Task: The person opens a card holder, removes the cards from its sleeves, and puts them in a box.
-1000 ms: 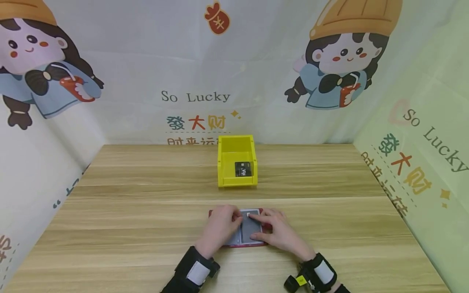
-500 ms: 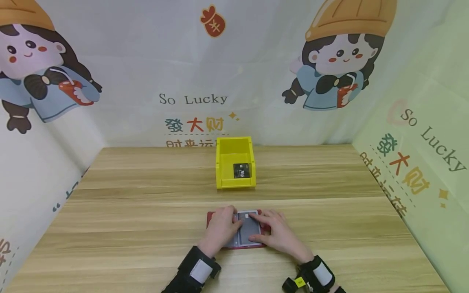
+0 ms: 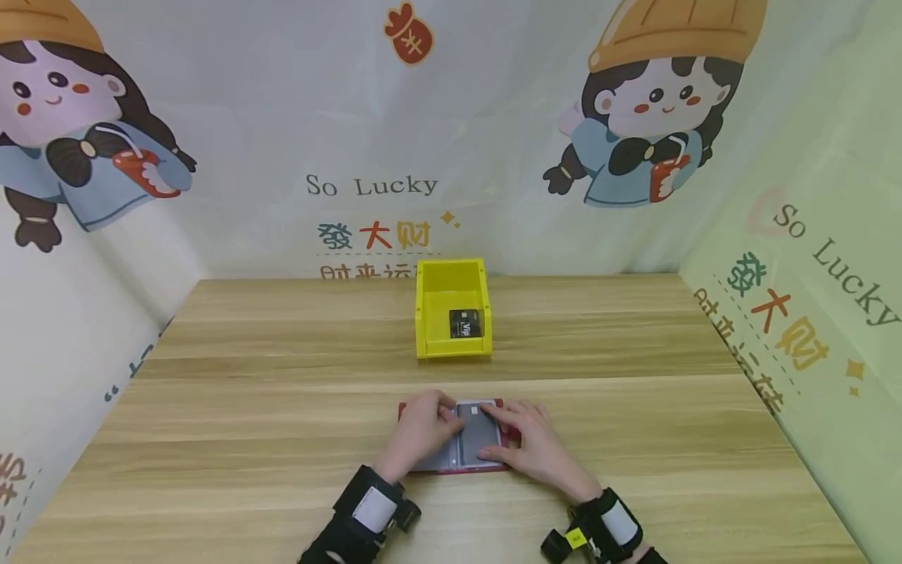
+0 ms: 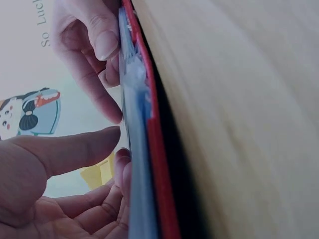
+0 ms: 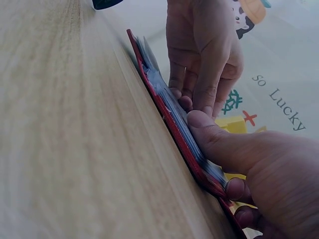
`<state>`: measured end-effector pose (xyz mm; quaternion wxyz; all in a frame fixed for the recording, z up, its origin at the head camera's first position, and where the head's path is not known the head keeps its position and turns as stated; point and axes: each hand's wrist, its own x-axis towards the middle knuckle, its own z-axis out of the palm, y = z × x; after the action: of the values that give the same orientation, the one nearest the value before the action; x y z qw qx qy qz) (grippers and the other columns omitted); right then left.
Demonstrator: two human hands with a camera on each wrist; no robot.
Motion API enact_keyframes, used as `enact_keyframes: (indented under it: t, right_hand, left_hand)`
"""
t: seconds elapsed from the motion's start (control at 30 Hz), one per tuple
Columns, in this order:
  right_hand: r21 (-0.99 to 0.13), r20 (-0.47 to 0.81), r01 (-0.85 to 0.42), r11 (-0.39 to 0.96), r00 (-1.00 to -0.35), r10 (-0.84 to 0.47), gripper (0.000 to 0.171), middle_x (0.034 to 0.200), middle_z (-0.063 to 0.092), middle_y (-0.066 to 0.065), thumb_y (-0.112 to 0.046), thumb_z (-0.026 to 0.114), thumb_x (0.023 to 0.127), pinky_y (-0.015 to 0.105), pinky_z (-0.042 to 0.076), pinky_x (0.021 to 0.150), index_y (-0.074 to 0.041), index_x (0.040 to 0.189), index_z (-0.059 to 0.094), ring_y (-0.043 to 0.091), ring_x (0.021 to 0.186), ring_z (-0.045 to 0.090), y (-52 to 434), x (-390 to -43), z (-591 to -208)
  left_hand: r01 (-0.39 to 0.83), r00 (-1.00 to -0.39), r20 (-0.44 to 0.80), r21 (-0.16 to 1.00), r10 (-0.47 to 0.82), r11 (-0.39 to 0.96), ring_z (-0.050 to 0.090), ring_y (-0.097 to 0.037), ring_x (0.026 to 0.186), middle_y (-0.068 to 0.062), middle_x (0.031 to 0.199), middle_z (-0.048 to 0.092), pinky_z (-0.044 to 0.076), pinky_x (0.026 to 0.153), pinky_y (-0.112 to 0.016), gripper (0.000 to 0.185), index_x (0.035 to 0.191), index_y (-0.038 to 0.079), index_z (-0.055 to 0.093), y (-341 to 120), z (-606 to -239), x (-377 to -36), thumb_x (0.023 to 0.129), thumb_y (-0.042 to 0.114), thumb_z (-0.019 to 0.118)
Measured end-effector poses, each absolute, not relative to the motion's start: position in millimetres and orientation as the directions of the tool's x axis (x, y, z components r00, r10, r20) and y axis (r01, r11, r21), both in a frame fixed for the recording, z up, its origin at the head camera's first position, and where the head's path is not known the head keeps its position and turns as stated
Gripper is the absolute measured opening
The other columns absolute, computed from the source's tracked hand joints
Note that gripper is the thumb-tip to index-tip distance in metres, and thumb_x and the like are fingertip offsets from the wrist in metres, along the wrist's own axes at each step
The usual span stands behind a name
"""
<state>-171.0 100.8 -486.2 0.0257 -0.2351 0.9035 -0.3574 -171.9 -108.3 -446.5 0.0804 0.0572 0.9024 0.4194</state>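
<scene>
Both hands press an open red card holder (image 3: 456, 439) flat on the table (image 3: 211, 423): left hand (image 3: 420, 432) fingers straight, right hand (image 3: 530, 445) thumb pinning a grey card (image 3: 476, 432). Only the head view shows the yellow bin (image 3: 453, 309) beyond.

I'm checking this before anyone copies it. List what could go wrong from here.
The grey card lies on the clear sleeves of the open red card holder; the right hand may push it askew instead of into a pocket. The left hand only presses the other page, so the holder may slide on the table.
</scene>
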Motion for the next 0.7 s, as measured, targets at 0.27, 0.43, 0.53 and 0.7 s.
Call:
enact_keyframes:
  t: [0.27, 0.43, 0.53, 0.7]
  right_hand:
    - [-0.653, 0.120, -0.402, 0.641, -0.891, -0.437, 0.066, 0.123, 0.066, 0.008, -0.036, 0.084, 0.080, 0.051, 0.034, 0.103, -0.014, 0.138, 0.062, 0.025, 0.114, 0.055, 100.1, -172.7, -484.6]
    - [-0.661, 0.100, -0.386, 0.644, -0.895, -0.435, 0.067, 0.125, 0.066, 0.008, -0.037, 0.083, 0.080, 0.053, 0.033, 0.105, -0.015, 0.140, 0.061, 0.026, 0.117, 0.055, 100.2, -172.7, -484.8]
    - [-0.650, 0.106, -0.394, 0.650, -0.894, -0.436, 0.067, 0.124, 0.066, 0.008, -0.038, 0.083, 0.080, 0.050, 0.034, 0.103, -0.015, 0.139, 0.061, 0.025, 0.116, 0.055, 100.3, -172.2, -485.5]
    - [-0.646, 0.104, -0.395, 0.653, -0.893, -0.438, 0.068, 0.123, 0.066, 0.006, -0.038, 0.083, 0.080, 0.049, 0.035, 0.102, -0.015, 0.139, 0.061, 0.023, 0.114, 0.055, 100.4, -171.5, -486.1]
  left_hand:
    - [-0.104, -0.959, -0.227, 0.836, 0.167, 0.538, 0.058, -0.012, 0.071, -0.008, 0.084, 0.070, 0.045, 0.061, -0.023, 0.027, 0.110, -0.004, 0.069, -116.0, -445.8, -181.6, 0.090, 0.014, 0.073]
    - [-0.129, -0.955, -0.249, 0.840, 0.164, 0.526, 0.057, -0.012, 0.071, -0.007, 0.084, 0.070, 0.046, 0.062, -0.023, 0.025, 0.110, -0.003, 0.070, -117.2, -446.4, -183.9, 0.092, 0.014, 0.071]
    - [-0.135, -0.955, -0.251, 0.842, 0.158, 0.522, 0.056, -0.012, 0.070, -0.007, 0.083, 0.068, 0.044, 0.061, -0.024, 0.023, 0.109, -0.003, 0.071, -117.0, -445.9, -182.9, 0.092, 0.013, 0.070]
    - [-0.142, -0.956, -0.255, 0.840, 0.149, 0.524, 0.056, -0.012, 0.069, -0.006, 0.082, 0.067, 0.043, 0.060, -0.023, 0.021, 0.109, -0.003, 0.072, -116.0, -445.1, -182.2, 0.093, 0.012, 0.069]
